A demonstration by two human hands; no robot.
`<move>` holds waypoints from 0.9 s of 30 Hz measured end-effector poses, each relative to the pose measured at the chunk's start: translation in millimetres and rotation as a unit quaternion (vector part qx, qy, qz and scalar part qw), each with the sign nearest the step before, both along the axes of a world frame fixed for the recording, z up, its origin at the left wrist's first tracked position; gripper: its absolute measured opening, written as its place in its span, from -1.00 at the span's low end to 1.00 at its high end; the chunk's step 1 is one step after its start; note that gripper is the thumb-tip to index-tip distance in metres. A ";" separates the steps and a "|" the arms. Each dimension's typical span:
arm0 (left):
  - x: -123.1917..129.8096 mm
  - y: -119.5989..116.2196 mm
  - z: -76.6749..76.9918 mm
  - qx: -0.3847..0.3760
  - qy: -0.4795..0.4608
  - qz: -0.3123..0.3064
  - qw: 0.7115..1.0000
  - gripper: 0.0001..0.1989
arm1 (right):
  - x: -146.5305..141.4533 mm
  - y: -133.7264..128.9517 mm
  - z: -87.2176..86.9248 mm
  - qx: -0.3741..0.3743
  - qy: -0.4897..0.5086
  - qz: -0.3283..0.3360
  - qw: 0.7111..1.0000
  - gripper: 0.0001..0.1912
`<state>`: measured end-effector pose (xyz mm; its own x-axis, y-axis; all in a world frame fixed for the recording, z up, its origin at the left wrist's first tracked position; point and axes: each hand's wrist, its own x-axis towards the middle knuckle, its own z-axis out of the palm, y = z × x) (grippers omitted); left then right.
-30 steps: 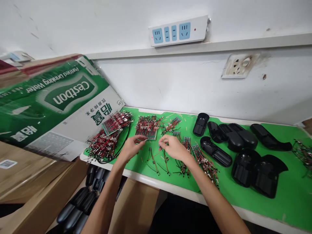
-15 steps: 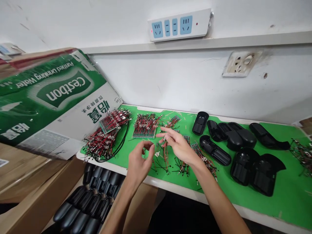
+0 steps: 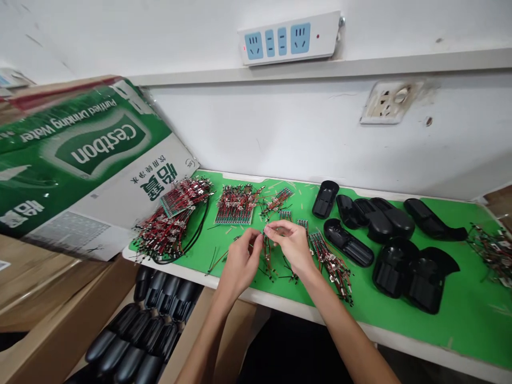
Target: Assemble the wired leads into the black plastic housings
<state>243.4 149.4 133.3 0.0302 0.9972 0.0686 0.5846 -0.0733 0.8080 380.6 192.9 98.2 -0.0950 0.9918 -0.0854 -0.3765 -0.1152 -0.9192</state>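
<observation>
My left hand (image 3: 245,257) and my right hand (image 3: 291,244) nearly meet fingertip to fingertip over the green mat (image 3: 224,176). Both pinch at a small wired part whose details are too small to make out. Red and black wires (image 3: 268,260) hang between the hands. Behind them lies a wired circuit panel (image 3: 235,205), with a smaller wired strip (image 3: 280,199) to its right. Beside my right hand, another bundle of wired boards (image 3: 331,264) fans toward the front edge. A large heap of wired boards (image 3: 164,232) is at the mat's left end.
Black plastic shells (image 3: 390,218) lie on the right half of the mat, with more wired parts (image 3: 494,250) at the far right. A green and white carton (image 3: 92,154) leans at the left. Below it, an open box holds black shells (image 3: 134,341). A power strip (image 3: 292,38) hangs above.
My hands have come together, and my right hand's spread fingers have closed into a pinch. The view has shifted slightly.
</observation>
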 end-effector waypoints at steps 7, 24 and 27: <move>-8.6 11.6 -12.3 -0.009 0.057 -0.013 0.998 -0.72 | 0.9 10.0 -14.4 -0.018 -0.006 0.046 0.999 -0.60; -16.0 18.3 -22.3 0.039 0.153 -0.050 0.986 -0.71 | -2.8 14.7 -34.8 0.019 -0.111 0.045 0.993 -0.74; -17.6 18.9 -28.4 0.079 0.167 -0.033 0.982 -0.72 | -1.6 13.5 -36.1 0.030 -0.118 0.057 0.991 -0.79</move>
<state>225.7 168.3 104.8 0.1413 0.9702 0.1968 0.8053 -0.2283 0.5472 379.0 206.3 62.0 -0.1914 0.9797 -0.0590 -0.1379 -0.0863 -0.9867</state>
